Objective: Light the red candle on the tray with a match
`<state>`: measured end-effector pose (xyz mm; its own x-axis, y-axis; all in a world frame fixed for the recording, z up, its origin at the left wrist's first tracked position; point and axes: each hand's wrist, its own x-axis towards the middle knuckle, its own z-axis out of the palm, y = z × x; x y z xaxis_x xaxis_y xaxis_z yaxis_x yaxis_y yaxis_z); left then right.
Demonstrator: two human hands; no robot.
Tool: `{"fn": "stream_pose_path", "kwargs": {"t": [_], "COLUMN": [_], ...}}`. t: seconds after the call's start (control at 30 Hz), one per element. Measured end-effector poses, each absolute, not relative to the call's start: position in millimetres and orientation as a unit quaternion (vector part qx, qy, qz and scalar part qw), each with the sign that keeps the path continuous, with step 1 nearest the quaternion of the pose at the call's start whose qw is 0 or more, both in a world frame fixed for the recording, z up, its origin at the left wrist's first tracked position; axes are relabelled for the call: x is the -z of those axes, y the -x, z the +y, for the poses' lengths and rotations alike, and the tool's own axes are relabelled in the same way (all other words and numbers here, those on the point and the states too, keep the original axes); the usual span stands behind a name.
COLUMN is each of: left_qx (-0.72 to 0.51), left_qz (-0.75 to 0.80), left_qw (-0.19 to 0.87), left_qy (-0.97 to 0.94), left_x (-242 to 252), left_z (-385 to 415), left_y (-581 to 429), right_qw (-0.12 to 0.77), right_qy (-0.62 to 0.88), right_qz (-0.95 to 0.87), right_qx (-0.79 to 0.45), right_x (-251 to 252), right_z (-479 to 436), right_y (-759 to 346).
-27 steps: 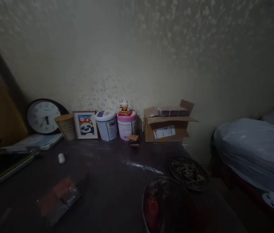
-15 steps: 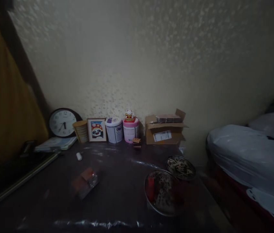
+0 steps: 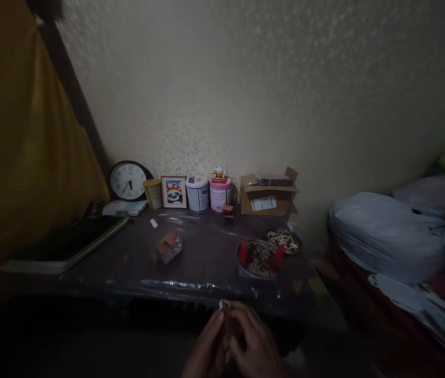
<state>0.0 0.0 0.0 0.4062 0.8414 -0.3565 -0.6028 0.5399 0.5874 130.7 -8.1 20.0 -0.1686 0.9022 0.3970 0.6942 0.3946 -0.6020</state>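
Observation:
Close in front of me, at the bottom of the view, my left hand [image 3: 208, 344] and my right hand [image 3: 254, 338] are together. Between their fingertips is a small matchbox [image 3: 225, 304], its pale end facing up and most of it covered by my fingers. Both hands are closed on it. Past the table edge sits a metal bowl [image 3: 260, 275] of dark and pale bits, with two red candles [image 3: 243, 254] upright at its sides. A dish of matchsticks [image 3: 284, 241] stands behind it. Further left lies a clear plastic pack of matchboxes [image 3: 169, 248].
A clock [image 3: 128, 181], a framed panda picture [image 3: 174, 192], two tubs [image 3: 198, 194] and a cardboard box [image 3: 264, 202] line the wall. Another small box [image 3: 228, 209] lies before the tubs. A plastic-wrapped bundle [image 3: 390, 233] is at the right, a yellow curtain [image 3: 29, 157] at the left.
My hands have come into view at the bottom, holding the matchbox. The camera view has shifted, so the table's front edge shows and the table things appear higher and smaller.

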Motion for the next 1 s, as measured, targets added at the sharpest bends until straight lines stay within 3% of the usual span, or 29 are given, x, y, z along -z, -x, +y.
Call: {"fn": "stream_pose_path", "kwargs": {"t": [0.13, 0.37, 0.77, 1.0], "left_qx": [-0.487, -0.426, -0.378, -0.362], "left_qz": [0.253, 0.275, 0.388, 0.399], "left_qw": [0.822, 0.85, 0.818, 0.817], "left_qy": [-0.149, -0.143, -0.193, -0.208], "left_x": [-2.3, -6.9, -3.1, 5.3], "left_z": [1.0, 6.8, 4.8, 5.8], "left_y": [-3.3, -1.7, -8.1, -7.9], "right_qw": [0.356, 0.413, 0.255, 0.231], "right_qy": [0.513, 0.504, 0.494, 0.49], "right_qz": [-0.759, -0.726, -0.802, -0.812], "right_qx": [-0.185, -0.221, -0.218, -0.217], "right_x": [-30.7, -32.1, -29.9, -33.1], "right_z": [-11.6, 3.7, 0.8, -1.0], "right_y": [-138.0, -160.8, -162.5, -163.7]}}
